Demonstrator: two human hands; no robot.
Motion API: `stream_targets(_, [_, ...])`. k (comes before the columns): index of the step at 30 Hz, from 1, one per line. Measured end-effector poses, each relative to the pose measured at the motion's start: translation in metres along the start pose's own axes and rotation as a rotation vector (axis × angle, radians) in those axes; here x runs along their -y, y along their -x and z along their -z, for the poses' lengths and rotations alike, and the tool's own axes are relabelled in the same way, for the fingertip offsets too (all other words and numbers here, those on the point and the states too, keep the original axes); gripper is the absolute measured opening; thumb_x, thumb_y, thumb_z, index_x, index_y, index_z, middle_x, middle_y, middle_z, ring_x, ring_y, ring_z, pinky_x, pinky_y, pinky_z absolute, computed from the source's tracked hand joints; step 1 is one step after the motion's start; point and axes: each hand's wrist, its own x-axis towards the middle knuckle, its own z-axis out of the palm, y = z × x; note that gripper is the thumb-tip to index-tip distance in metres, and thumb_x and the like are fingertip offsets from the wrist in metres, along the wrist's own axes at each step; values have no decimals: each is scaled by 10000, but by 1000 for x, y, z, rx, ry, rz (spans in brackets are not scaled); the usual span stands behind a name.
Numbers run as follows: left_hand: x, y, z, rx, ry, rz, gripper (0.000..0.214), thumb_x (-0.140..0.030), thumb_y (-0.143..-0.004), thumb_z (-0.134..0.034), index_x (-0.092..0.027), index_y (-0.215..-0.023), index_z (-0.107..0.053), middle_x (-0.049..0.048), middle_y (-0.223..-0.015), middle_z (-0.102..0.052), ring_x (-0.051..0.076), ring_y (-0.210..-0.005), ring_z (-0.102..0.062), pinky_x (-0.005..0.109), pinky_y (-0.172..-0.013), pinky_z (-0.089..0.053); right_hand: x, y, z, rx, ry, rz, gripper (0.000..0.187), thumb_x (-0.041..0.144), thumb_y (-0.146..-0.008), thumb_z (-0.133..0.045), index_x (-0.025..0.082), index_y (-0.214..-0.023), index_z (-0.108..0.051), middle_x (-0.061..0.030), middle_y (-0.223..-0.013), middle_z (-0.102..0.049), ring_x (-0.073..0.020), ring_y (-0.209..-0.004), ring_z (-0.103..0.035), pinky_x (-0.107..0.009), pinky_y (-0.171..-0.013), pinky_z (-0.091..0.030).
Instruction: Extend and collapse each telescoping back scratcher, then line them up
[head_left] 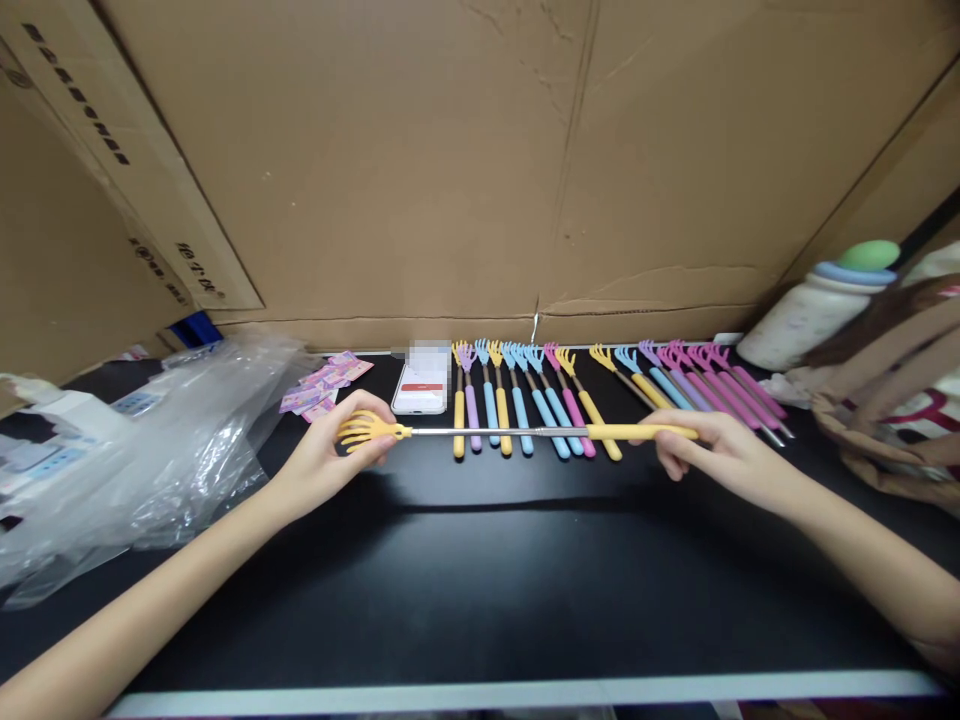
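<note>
I hold a yellow telescopic back scratcher [510, 432] stretched out sideways above a black table [480, 590]. My left hand [330, 460] pinches its yellow claw head. My right hand [712, 455] grips its yellow handle. The thin metal rod runs level between both hands. Just behind it lies a row of several more back scratchers [592, 395] with yellow, blue, purple and pink handles, claws pointing away from me.
A white phone [421, 388] lies behind the rod, with small pink packets [322, 385] to its left. Crumpled clear plastic bags [142, 450] cover the left side. A white bottle [814, 310] and a bag [900, 400] stand at the right. Cardboard walls the back.
</note>
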Motion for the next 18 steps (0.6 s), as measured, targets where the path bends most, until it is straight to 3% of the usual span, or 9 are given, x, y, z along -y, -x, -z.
stream_targets(5, [-9, 0, -15, 98, 73, -72, 137, -305, -834, -582, -198, -881, -511, -13, -723, -592, 97, -560, -587, 201, -551, -488, 17, -8, -20, 100, -79, 1, 408, 509, -890, -414, 157, -903, -619, 22, -503, -520, -114, -487, -476, -251, -538, -366])
stream_targets(10, [-17, 1, -30, 98, 118, -92, 110, -282, -833, -574, -197, -867, -515, -4, -758, -593, 94, -567, -589, 204, -550, -495, 36, -14, -42, 83, -81, 40, 378, 488, -902, -408, 169, -857, -606, 32, -501, -522, -108, -489, -473, -242, -547, -368])
stream_targets(18, [-13, 0, -39, 68, 125, -48, 157, -333, -834, -576, -195, -858, -504, -7, -725, -582, 103, -550, -585, 223, -553, -487, 42, -17, -44, 20, 3, 61, 349, 479, -891, -422, 198, -825, -618, 32, -504, -538, -118, -494, -490, -239, -534, -356])
